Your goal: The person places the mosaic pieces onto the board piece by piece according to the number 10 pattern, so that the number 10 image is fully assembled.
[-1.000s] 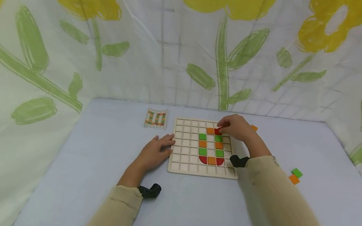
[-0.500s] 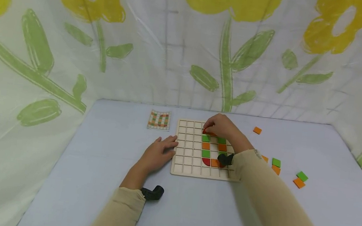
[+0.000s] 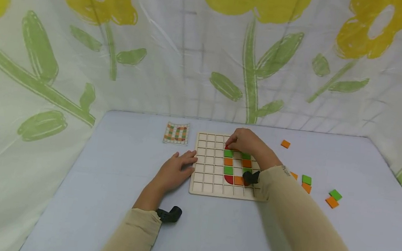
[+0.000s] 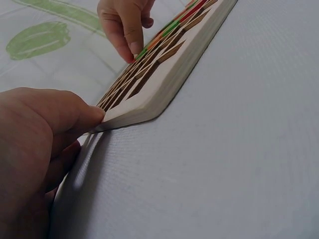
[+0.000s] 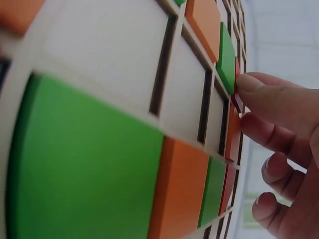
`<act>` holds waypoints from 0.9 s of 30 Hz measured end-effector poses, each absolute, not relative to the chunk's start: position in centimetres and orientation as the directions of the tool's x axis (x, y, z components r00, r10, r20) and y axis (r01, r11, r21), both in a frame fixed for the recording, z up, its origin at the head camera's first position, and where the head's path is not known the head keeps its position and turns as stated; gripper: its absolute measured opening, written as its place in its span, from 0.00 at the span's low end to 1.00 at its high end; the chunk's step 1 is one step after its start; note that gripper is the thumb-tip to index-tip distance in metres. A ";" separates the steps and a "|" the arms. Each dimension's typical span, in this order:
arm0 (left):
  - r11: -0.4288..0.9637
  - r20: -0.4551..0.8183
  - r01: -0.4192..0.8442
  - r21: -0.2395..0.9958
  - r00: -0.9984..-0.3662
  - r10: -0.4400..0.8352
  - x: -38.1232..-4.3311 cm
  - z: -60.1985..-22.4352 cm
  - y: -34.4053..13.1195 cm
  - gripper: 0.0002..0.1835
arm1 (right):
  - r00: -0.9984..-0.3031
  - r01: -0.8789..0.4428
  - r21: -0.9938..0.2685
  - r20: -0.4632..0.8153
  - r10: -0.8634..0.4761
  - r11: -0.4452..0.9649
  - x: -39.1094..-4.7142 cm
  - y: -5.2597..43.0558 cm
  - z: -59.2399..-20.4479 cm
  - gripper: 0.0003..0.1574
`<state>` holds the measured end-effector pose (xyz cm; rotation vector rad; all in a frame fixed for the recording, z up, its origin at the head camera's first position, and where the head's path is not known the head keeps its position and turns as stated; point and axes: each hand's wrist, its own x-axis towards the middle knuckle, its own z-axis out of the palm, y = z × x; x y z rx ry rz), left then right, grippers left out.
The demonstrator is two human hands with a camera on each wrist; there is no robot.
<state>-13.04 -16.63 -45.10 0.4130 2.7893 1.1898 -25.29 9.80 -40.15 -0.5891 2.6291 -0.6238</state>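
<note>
A pale wooden grid board (image 3: pixel 207 188) lies on the table, with green, orange and red tiles forming a ring in its right part. Between thumb and index finger, my right hand (image 3: pixel 249 142) pinches a red tile (image 5: pixel 239 103) at the ring's far left corner, beside a green tile (image 5: pixel 227 57) and an orange tile (image 5: pixel 233 134). My left hand (image 3: pixel 173 173) rests at the board's left side, fingers spread; in the left wrist view its thumb (image 4: pixel 92 117) touches the board's edge. The right hand hides part of the ring's far row.
A small pattern card (image 3: pixel 176 133) lies beyond the left hand. To the right of the board are loose tiles: an orange tile (image 3: pixel 285 144) far back, a green tile (image 3: pixel 306 180) and an orange one nearer, and another green tile (image 3: pixel 335 194) touching an orange tile (image 3: pixel 331 202).
My right hand has moved left from the ring's far right corner to its far left corner, then stayed nearly still over the last half second. The left hand keeps its place.
</note>
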 end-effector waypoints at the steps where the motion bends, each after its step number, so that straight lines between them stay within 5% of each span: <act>1: 0.663 0.029 0.212 0.718 -0.961 0.276 -13.0 -45.1 -16.6 0.21 | -0.842 -0.304 -0.494 -0.261 -0.472 0.815 -25.2 9.8 -40.1 0.11; 17: 0.664 0.032 0.214 0.716 -0.961 0.275 -12.9 -44.9 -16.6 0.21 | -0.826 -0.431 -0.372 -0.204 -0.525 0.822 -24.3 10.0 -39.5 0.12; 27: 0.674 0.035 0.219 0.706 -0.961 0.275 -13.0 -44.8 -16.6 0.21 | -0.907 -0.259 -0.455 -0.189 -0.376 0.852 -24.0 16.2 -38.6 0.18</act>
